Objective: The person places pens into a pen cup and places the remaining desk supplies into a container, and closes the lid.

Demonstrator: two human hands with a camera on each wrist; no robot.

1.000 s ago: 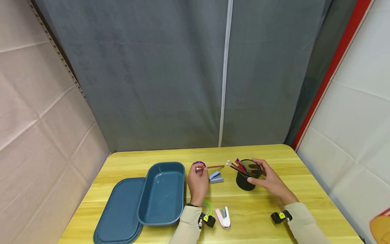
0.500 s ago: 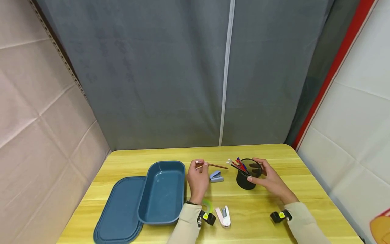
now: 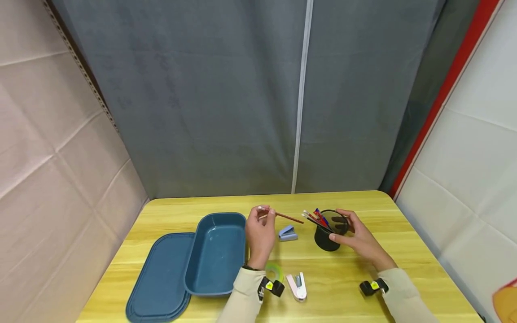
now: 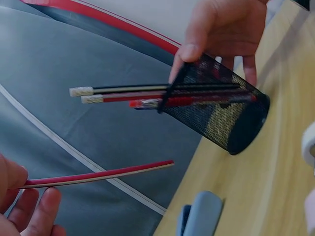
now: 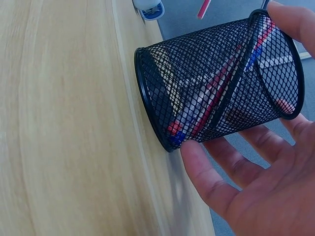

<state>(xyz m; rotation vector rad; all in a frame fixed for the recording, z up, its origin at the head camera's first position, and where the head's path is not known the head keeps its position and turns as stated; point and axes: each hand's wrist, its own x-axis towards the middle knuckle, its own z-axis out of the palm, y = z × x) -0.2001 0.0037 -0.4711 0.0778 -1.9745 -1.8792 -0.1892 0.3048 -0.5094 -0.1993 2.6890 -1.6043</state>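
Note:
My left hand (image 3: 260,235) pinches a red-and-white striped pencil (image 4: 103,175) near its white eraser end. The pencil's other end points right and slightly down, a short way left of the pencils in a black mesh pen holder (image 3: 325,240). That holder is gripped by my right hand (image 3: 357,237), thumb at the near side and fingers spread round the wall. Inside it lean a black pencil (image 4: 123,90), a red pencil (image 4: 115,97) with a white eraser, and red and blue pens (image 3: 321,217). In the left wrist view the holder's mouth faces the pencil.
Left on the wooden table (image 3: 331,287) are a blue bin (image 3: 215,258) and its lid (image 3: 161,278), the bin's edge over the lid. A blue stapler (image 3: 288,233) lies between the hands. Nearer are a pink-and-white stapler (image 3: 297,286) and a green tape roll (image 3: 275,272).
My left hand has lifted slightly, and the pencil has swung from nearly level to sloping down rightward. A purple ring seen behind that hand is now hidden. The right hand holds its place.

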